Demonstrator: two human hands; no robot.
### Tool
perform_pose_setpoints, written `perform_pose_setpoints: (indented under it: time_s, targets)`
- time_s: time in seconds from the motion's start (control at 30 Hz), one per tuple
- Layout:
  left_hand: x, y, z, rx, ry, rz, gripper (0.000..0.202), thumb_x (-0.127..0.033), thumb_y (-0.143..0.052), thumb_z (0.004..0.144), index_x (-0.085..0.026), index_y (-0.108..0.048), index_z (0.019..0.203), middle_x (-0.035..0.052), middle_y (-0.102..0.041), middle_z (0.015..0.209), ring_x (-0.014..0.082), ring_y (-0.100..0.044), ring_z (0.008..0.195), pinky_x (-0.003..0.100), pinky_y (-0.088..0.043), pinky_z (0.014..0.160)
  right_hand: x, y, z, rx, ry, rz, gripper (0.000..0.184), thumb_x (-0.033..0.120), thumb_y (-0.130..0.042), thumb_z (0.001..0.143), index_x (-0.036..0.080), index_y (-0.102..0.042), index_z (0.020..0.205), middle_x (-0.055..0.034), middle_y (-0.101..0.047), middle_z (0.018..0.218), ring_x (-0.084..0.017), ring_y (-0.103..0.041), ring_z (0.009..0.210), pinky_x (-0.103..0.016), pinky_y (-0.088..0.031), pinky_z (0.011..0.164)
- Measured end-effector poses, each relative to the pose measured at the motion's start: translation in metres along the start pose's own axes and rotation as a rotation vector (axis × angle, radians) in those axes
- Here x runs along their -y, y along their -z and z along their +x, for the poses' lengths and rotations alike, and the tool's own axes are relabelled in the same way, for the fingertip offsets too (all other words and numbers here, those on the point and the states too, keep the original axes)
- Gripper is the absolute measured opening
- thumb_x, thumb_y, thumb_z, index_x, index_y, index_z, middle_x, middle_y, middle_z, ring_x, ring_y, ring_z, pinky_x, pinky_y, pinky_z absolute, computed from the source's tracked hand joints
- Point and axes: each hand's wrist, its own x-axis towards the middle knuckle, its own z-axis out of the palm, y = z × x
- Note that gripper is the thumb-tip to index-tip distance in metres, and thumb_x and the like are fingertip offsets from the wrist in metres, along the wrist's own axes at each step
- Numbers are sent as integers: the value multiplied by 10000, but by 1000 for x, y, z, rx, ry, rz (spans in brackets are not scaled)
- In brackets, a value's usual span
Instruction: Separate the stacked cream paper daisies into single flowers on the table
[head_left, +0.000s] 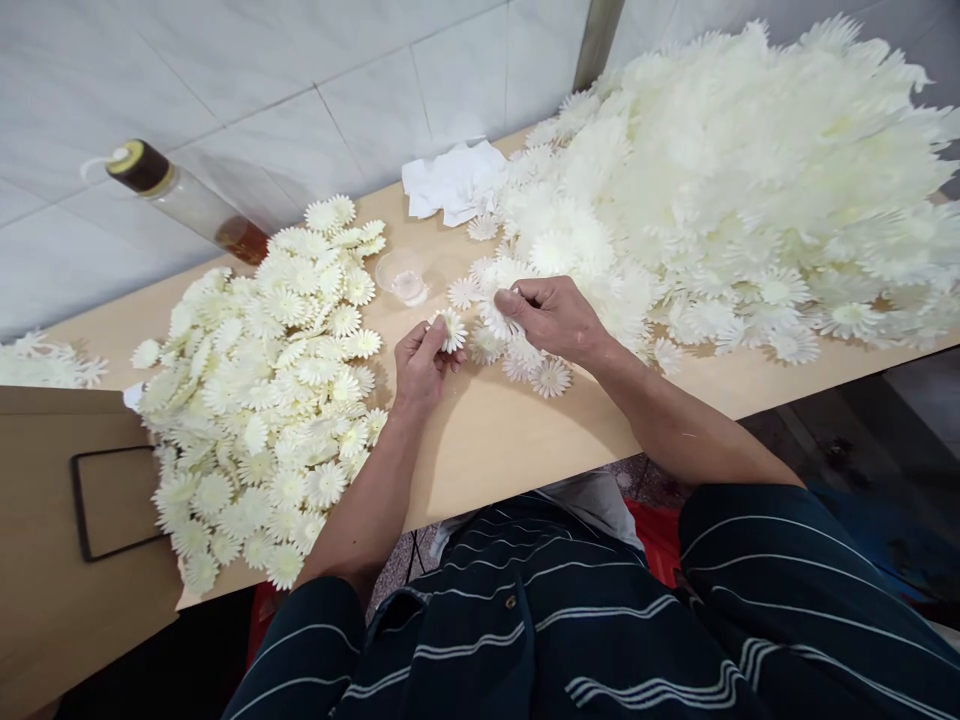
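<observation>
Between the thumb and fingers of my left hand (424, 365) is a small white artificial daisy head (453, 330), its petals facing up. My right hand (551, 312) is closed in a pinch at the edge of another white daisy piece (495, 318), over a loose cluster of petal pieces. Below that hand, a single flat flower piece (551, 378) lies on the table. Left of my hands is a heap of cream flower heads (262, 390). To the right rises a much larger mound of white petal pieces (712, 200).
A small clear dish (405, 280) with whitish contents stands behind my left hand. Crumpled white paper (454, 180) lies near the tiled wall. A bottle of amber liquid (199, 210) leans at the back left. A cardboard box (75, 520) stands at the wooden table's left end.
</observation>
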Motion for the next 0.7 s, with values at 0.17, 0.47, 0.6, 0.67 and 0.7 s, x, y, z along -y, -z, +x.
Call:
perform_pose_setpoints:
  time_s: [0.17,0.47,0.6,0.67,0.7]
  targets:
    - [-3,0,-2,37,17,12,556,-653,-1016,745,-168,-768,855,-14,-668,599,108,-602,436,209,-435,382,-4,0,0,-20,10,126,761,936,-669,932,250,-467,669,35,-394,586,-128,-356,596,-308,-279,548]
    - [-4,4,-1,91,42,35,468,-535,-1015,755,-208,-825,1032,-10,-717,661,154,-669,466,221,-448,374,-10,-7,3,35,-15,154,730,898,-860,779,214,-608,724,59,-436,604,-109,-356,606,-300,-271,571]
    - [-8,1,-4,121,111,-27,472,-524,-1010,754,-186,-813,1018,12,-736,736,141,-658,476,218,-429,358,-10,-10,0,-4,24,42,783,918,-781,846,212,-521,630,60,-363,590,-102,-311,610,-312,-254,583]
    - [-10,-1,-6,139,157,-58,525,-609,-982,785,-180,-805,1029,30,-746,783,141,-661,488,223,-423,356,-10,-12,-2,-17,49,-2,779,909,-731,900,206,-540,625,57,-350,584,-103,-309,611,-317,-257,589]
    - [-11,-3,-6,149,182,-69,559,-660,-958,803,-177,-803,1039,39,-747,793,146,-665,496,229,-428,359,-11,-13,-3,-19,59,-19,776,901,-714,920,202,-550,625,55,-355,581,-103,-313,611,-318,-260,592]
